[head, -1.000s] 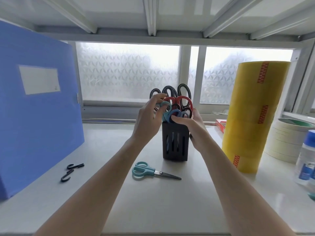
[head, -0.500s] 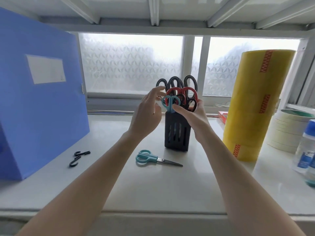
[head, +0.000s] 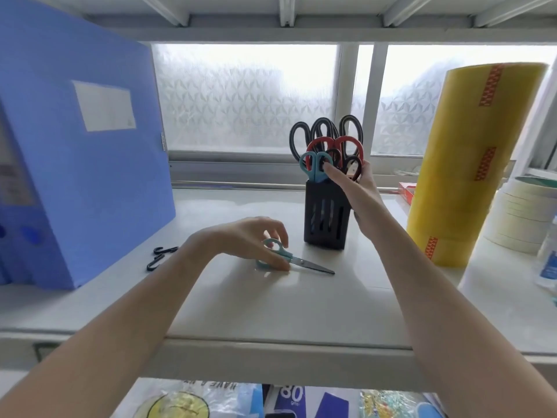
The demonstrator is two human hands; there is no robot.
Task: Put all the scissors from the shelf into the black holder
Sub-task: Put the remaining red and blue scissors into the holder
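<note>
The black holder (head: 325, 220) stands upright on the white shelf (head: 271, 312), packed with several scissors that have black, red and teal handles (head: 328, 146). My right hand (head: 355, 184) rests against the top right of the holder, its fingers touching the handles. A teal-handled pair of scissors (head: 297, 262) lies flat on the shelf in front of the holder, blades pointing right. My left hand (head: 250, 241) is down on its handles, fingers curled around them.
A big blue file box (head: 78, 164) stands at the left, with two black hooks (head: 159, 257) beside it. A tall stack of yellow tape rolls (head: 470, 164) stands at the right, with white tape rolls (head: 524, 218) and a bottle (head: 548, 267) beyond.
My left hand has left the holder's handles and dropped to the teal scissors lying on the shelf. My right hand stays at the holder. The view has shifted closer.
</note>
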